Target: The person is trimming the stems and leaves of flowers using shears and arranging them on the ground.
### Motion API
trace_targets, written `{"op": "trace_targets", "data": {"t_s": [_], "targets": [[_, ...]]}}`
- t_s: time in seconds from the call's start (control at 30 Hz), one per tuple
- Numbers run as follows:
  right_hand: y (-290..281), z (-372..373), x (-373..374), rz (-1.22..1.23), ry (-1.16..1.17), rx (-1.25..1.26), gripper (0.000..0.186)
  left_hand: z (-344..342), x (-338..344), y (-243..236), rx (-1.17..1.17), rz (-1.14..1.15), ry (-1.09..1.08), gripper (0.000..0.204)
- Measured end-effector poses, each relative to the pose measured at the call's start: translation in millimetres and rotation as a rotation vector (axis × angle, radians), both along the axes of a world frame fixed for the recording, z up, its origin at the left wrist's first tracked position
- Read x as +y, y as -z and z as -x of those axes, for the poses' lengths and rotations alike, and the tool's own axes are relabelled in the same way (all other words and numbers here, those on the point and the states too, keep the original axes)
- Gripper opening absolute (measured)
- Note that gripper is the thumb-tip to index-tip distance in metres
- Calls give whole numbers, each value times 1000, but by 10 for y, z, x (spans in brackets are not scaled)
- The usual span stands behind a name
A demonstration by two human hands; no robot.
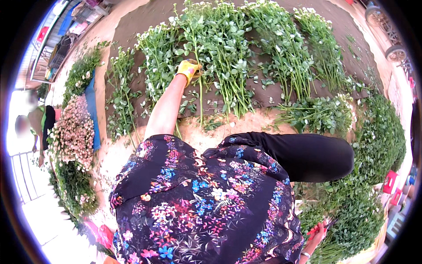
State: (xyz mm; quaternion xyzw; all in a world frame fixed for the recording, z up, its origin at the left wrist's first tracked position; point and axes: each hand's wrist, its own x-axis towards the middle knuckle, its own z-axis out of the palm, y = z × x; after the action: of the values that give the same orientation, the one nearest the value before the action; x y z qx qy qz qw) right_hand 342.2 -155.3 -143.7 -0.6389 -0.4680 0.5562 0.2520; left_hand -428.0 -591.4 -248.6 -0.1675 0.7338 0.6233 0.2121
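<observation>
My left hand (190,71), in a yellow work glove, reaches forward with its fingers closed around a long leafy flower stem (201,99). The stem's bare lower end points back toward me, and its leafy top overlaps bunches of cut white-flowered stems (228,57) laid on a dark cloth (127,26). Down at my right side, my bare right hand (317,235) grips red-handled shears (313,230), with a dark part sticking out past the fingers. That hand is close to a heap of green stems (351,224); part of it is behind my floral shirt.
More bunches (285,57) lie side by side across the cloth. A pile of pale pink flowers (74,132) stands at left beside a blue sheet (91,110), near another person (37,125). Greenery (380,141) banks up along the right; cart wheels (395,53) show far right.
</observation>
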Motion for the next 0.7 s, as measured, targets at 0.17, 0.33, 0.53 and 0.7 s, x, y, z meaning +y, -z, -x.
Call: {"op": "trace_targets", "data": {"t_s": [0.17, 0.33, 0.53, 0.7], "targets": [[20, 17, 23, 20, -22, -69, 29, 8, -735, -256, 12, 83, -40, 34], [24, 59, 52, 81, -84, -106, 25, -87, -1493, -373, 32, 239, -41, 30], [56, 106, 51, 82, -111, -150, 26, -304, -1942, -100, -17, 159, -175, 19], [63, 162, 76, 60, -115, -113, 26, -407, -1974, 231, -112, 142, -288, 13]]}}
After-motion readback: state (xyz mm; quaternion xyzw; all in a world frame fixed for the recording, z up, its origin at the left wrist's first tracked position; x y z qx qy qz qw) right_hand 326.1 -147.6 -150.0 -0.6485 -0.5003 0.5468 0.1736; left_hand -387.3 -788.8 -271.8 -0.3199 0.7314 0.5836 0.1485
